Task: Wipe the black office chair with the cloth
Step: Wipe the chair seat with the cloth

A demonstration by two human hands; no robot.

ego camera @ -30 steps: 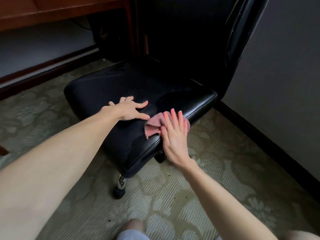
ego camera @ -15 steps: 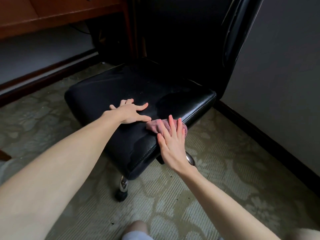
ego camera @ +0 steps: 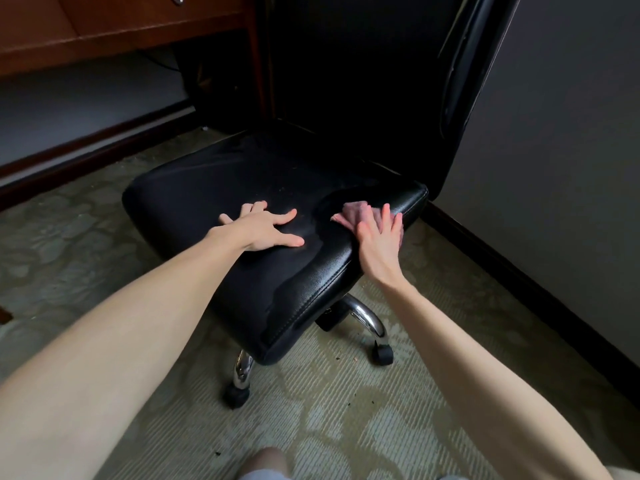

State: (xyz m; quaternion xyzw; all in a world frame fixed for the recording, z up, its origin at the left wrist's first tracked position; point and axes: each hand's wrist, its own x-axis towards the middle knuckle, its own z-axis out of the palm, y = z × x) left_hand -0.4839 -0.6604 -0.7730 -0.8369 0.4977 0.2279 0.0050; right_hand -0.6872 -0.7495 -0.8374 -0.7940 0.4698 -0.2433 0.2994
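The black office chair [ego camera: 214,181] fills the middle of the view, its leather seat facing me and its tall backrest rising at the upper right. My left hand [ego camera: 266,230] lies flat on the seat with fingers spread, holding nothing. A pink cloth [ego camera: 353,213] rests on the seat's right side near the edge. My right hand [ego camera: 379,244] presses flat on the cloth with fingers extended, covering its near part. A damp, shinier patch shows on the seat between the two hands and toward the front corner.
Chrome chair legs with black casters [ego camera: 382,353] stand on patterned green carpet [ego camera: 346,420]. A wooden desk [ego camera: 114,26] sits at the upper left, a grey wall with dark baseboard [ego camera: 540,282] close on the right. My knee [ego camera: 265,462] shows at the bottom.
My right hand has slid the cloth along the seat's right side, away from me toward the backrest. My left hand has stayed flat in place on the seat.
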